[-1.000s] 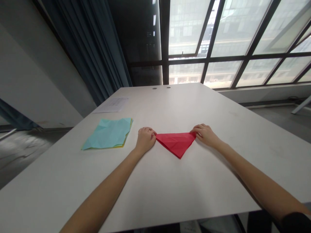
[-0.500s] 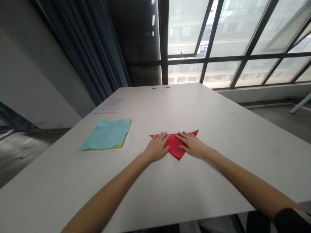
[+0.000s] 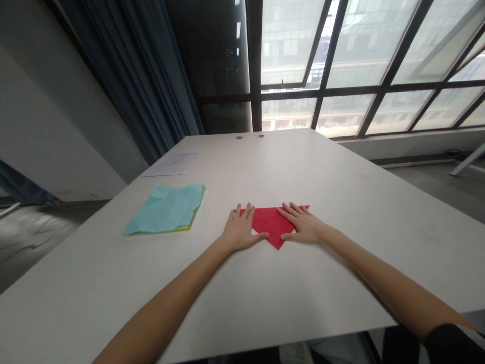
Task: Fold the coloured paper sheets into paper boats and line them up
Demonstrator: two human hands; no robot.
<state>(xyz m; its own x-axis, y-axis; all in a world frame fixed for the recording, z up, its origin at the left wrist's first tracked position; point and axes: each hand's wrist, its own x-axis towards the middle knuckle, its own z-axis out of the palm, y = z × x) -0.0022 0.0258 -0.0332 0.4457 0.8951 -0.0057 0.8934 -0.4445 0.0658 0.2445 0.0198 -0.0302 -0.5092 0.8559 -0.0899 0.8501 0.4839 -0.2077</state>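
A sheet of red paper [image 3: 270,222], folded into a triangle, lies on the white table with one point toward me and its long edge away. My left hand [image 3: 241,228] rests flat over its left side, fingers spread and thumb reaching in near the lower edge. Across the right side lies my right hand [image 3: 301,225], also flat with fingers apart, its thumb close to the lower right edge. Both hands cover the outer parts of the triangle; its middle and near point show between them.
A stack of light blue and yellow paper sheets [image 3: 166,208] lies to the left on the white table [image 3: 242,293]. Farther back on the left is a printed white sheet [image 3: 172,164]. A blue curtain [image 3: 151,76] and windows [image 3: 352,55] stand beyond the table.
My left hand has slid left toward the triangle's left corner, and its fingers have spread. My right hand's fingers have spread slightly too. The paper's raised right corner now looks lower.
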